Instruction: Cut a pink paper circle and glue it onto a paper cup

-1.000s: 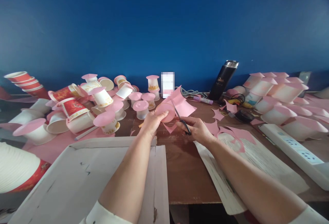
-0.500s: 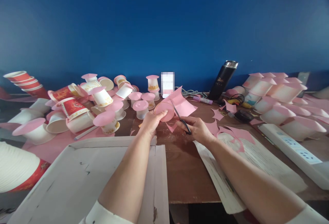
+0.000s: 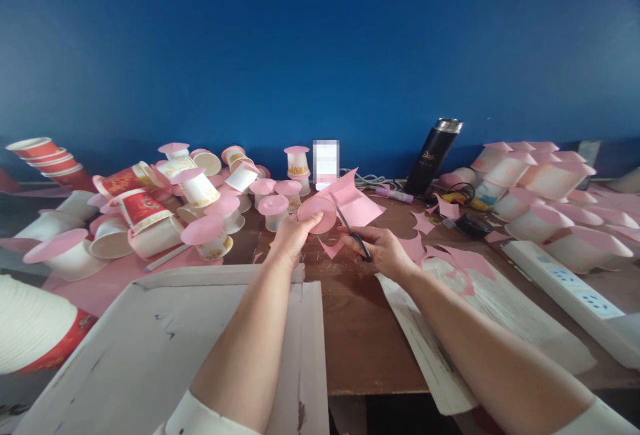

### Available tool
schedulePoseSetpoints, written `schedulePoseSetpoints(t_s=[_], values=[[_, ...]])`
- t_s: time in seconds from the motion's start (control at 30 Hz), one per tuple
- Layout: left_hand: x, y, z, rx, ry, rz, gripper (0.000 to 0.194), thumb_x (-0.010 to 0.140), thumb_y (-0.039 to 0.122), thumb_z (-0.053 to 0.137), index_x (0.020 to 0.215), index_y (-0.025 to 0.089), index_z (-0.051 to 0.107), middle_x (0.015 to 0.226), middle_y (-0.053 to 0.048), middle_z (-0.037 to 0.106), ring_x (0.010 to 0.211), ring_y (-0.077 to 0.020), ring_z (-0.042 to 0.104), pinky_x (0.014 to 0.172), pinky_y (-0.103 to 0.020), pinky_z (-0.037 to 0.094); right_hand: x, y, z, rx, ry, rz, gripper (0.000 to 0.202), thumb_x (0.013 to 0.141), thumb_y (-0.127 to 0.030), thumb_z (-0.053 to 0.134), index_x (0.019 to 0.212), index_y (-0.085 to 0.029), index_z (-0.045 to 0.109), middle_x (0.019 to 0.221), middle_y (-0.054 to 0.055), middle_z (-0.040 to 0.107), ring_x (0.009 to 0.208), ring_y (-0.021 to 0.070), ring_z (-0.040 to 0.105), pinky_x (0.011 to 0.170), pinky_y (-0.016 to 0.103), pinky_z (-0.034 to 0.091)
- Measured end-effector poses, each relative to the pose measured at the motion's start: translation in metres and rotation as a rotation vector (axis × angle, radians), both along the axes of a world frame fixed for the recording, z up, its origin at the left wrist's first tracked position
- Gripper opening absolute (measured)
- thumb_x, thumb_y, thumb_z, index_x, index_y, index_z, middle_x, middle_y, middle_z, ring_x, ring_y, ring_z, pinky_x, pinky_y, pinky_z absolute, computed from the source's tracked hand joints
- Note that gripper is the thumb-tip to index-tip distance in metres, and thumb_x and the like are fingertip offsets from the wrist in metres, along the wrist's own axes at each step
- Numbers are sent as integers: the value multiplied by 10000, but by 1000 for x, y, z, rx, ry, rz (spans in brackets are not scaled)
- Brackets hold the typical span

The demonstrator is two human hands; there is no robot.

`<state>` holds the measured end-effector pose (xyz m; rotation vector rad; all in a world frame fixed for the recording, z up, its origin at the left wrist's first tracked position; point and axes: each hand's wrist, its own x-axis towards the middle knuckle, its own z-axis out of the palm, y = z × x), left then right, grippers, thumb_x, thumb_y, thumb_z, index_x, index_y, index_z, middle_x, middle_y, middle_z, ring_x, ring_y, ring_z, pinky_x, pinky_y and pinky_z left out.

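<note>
My left hand (image 3: 296,232) grips a paper cup whose round end, covered by pink paper (image 3: 327,214), faces me, with the thumb pressed on it. Most of the cup's body is hidden. A larger angular flap of pink paper (image 3: 357,200) spreads out to the right beyond the round. In my right hand (image 3: 383,248) is a pair of black-handled scissors (image 3: 359,240), its blades against the pink paper by the cup's right edge. A pink offcut (image 3: 331,247) hangs or lies just below the cup; I cannot tell which.
Cups with pink paper tops (image 3: 200,188) crowd the left, beside a white box (image 3: 150,342). More pink-topped cups (image 3: 540,222) stand right, near a power strip (image 3: 575,295). A black flask (image 3: 434,155) leans by the wall. Pink scraps (image 3: 460,262) lie on a printed sheet (image 3: 525,328).
Both hands stay almost in place. The pink flap has shifted slightly, and the offcut below the cup has moved a little to the left.
</note>
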<state>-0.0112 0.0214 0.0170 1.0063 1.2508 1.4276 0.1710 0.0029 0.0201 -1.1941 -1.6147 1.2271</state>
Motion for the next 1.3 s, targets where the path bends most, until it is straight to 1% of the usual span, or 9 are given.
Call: schedulePoseSetpoints(t_s=[0.1, 0.3, 0.5, 0.67, 0.77, 0.87, 1.03, 1.17, 1.3], values=[[-1, 0, -1, -20, 23, 14, 423, 616, 408, 772, 941, 140, 730, 853, -84, 720, 673, -177, 613, 549, -254, 429, 1, 1, -1, 19, -26, -1, 558, 688, -542, 707, 1049, -118, 737, 564, -26, 457, 521, 85, 359, 472, 234, 284], [-2, 1, -1, -2, -12, 40, 415, 584, 414, 794, 899, 154, 719, 784, -60, 702, 679, -181, 609, 596, -270, 455, 0, 0, -2, -2, 12, 3, 573, 686, -532, 717, 1077, -113, 725, 569, -31, 442, 513, 77, 346, 462, 227, 274], [-2, 4, -3, -17, -76, 69, 334, 582, 361, 811, 821, 156, 703, 662, -28, 648, 524, -116, 524, 461, -227, 372, -1, -1, -1, -38, 39, -1, 617, 665, -550, 727, 1097, -110, 714, 566, -35, 437, 508, 77, 351, 460, 229, 279], [6, 4, -3, -94, -267, 87, 296, 606, 338, 817, 759, 134, 667, 554, 21, 550, 437, -47, 420, 391, -173, 298, -2, 0, -2, 1, 24, 7, 560, 689, -545, 711, 1054, -121, 733, 566, -29, 459, 515, 81, 361, 478, 235, 299], [14, 2, -3, -142, -453, 56, 318, 590, 303, 838, 767, 124, 643, 583, 24, 571, 438, -33, 436, 390, -152, 318, -3, 1, -4, 22, 24, 21, 547, 710, -546, 688, 1049, -119, 732, 580, -19, 483, 517, 81, 361, 477, 235, 302], [19, -1, -1, -140, -521, 18, 291, 594, 243, 833, 768, 107, 644, 613, 11, 609, 442, -28, 460, 393, -147, 332, -3, 2, -6, 30, 25, 8, 575, 694, -558, 690, 1044, -103, 731, 585, -14, 488, 524, 83, 369, 472, 232, 304], [21, -5, 1, -94, -458, 56, 281, 592, 198, 806, 827, 104, 683, 655, -21, 678, 495, -90, 561, 460, -201, 424, -3, 0, -6, -26, 55, 37, 584, 713, -548, 683, 1094, -107, 709, 555, -26, 476, 502, 81, 372, 465, 231, 304], [21, -4, -4, -40, -381, -12, 345, 576, 266, 821, 855, 94, 713, 779, -85, 734, 639, -182, 660, 609, -291, 524, -2, 0, -5, -37, 69, 39, 573, 693, -522, 713, 1100, -119, 710, 578, -23, 494, 535, 92, 407, 481, 232, 314], [20, -2, -10, -14, -357, -76, 375, 591, 312, 813, 892, 104, 728, 876, -116, 749, 745, -237, 693, 709, -346, 542, -1, 0, -4, -45, 71, 30, 591, 677, -531, 717, 1112, -130, 708, 601, -16, 518, 555, 101, 437, 494, 235, 331]])
